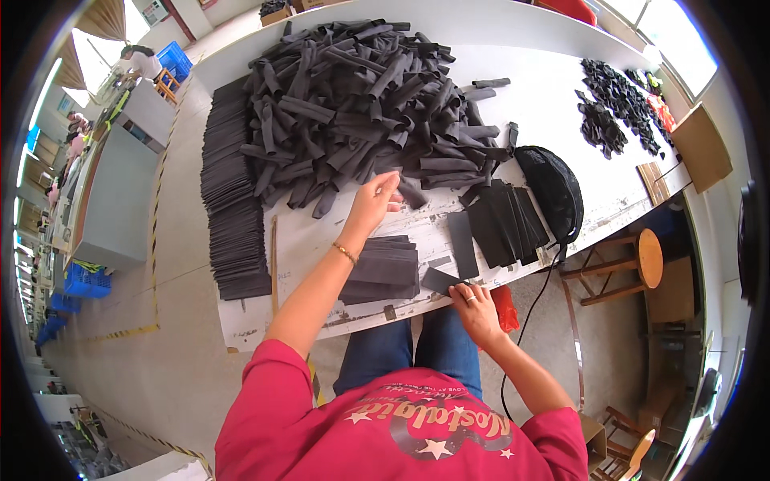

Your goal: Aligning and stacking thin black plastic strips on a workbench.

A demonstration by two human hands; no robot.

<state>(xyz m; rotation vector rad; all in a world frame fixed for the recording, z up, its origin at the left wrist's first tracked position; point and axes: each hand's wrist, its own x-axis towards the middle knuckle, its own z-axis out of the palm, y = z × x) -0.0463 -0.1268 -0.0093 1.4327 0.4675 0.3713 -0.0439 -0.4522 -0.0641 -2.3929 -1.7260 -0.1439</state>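
Note:
My left hand (375,202) is over the near edge of a big heap of dark grey fabric tubes (353,104). Its fingers are loosely bent and apart, close to one loose tube (412,193); I see nothing held in them. At the table's front edge my right hand (479,313) pinches a flat dark rectangular piece (441,280) between thumb and fingers. A similar flat strip (463,244) lies just beyond it. Left of the piece is a stack of flattened dark fabric pieces (381,271), and to the right a fanned stack of black pieces (504,223).
A long, tight row of stacked dark pieces (230,192) borders the heap on the left. To the right is a black mesh-covered rounded object (553,192) with a cable hanging off the table. Small black pieces (613,104) lie far right. A wooden stool (648,256) stands beside the table.

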